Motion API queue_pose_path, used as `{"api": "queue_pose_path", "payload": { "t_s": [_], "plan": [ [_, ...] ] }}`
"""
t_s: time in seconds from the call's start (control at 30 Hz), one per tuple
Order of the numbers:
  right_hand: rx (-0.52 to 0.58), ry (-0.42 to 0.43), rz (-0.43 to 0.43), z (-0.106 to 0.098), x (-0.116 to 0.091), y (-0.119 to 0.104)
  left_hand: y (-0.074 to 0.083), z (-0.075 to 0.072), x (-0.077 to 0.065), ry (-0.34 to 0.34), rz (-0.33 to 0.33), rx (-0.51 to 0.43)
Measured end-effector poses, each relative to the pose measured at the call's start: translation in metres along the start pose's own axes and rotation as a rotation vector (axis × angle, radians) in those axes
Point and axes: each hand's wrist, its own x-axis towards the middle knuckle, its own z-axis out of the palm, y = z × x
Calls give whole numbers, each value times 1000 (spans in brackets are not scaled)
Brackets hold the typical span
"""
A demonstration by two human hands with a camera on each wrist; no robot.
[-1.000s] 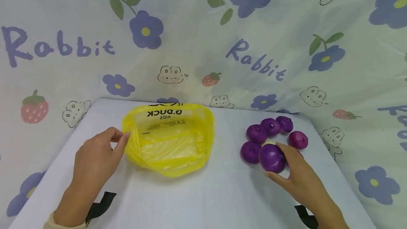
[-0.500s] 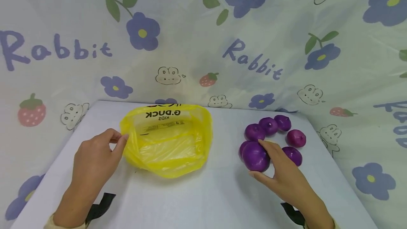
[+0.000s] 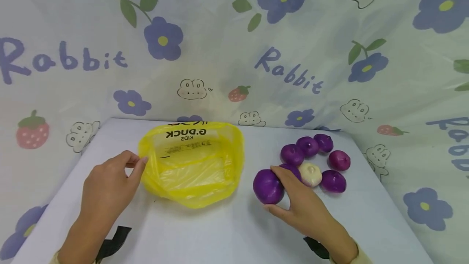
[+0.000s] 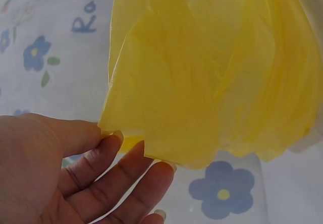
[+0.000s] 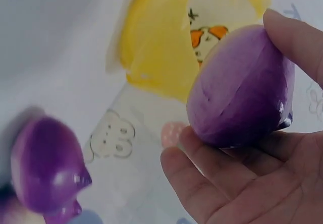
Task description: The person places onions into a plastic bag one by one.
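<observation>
My left hand [image 3: 110,184] pinches the left rim of a yellow plastic bag [image 3: 198,192] between thumb and forefinger. The bag stands with its mouth spread wide, "G.DUCK KIDS" printed on its back wall. In the left wrist view the bag's edge [image 4: 161,108] runs down to the fingertips. My right hand [image 3: 307,203] grips a round, glossy purple onion [image 3: 268,186], thumb on one side and fingers on the other. That onion [image 5: 242,88] fills the grip in the right wrist view. Behind the hand, another purple onion [image 3: 291,170] is partly hidden.
Several more purple onions [image 3: 292,155] lie in a loose ring at the right of the white table [image 3: 220,235]. A pale peeled-looking bulb [image 3: 310,174] sits among them, just beyond the right hand. A printed rabbit-and-flower curtain [image 3: 205,31] hangs behind.
My right hand has carried the onion leftward, away from the others and nearer the bag, uncovering the pale bulb. The left hand keeps its pinch on the bag's rim.
</observation>
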Motion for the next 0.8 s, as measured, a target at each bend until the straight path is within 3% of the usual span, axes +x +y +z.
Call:
{"api": "queue_pose_path", "payload": {
  "t_s": [0.23, 0.8],
  "plan": [
    [29, -66, -57, 12, 11, -17, -2, 0, 0, -13, -7, 0],
    [22, -69, -124, 12, 29, -33, -3, 0, 3, -40, -20, -1]
  ]
}}
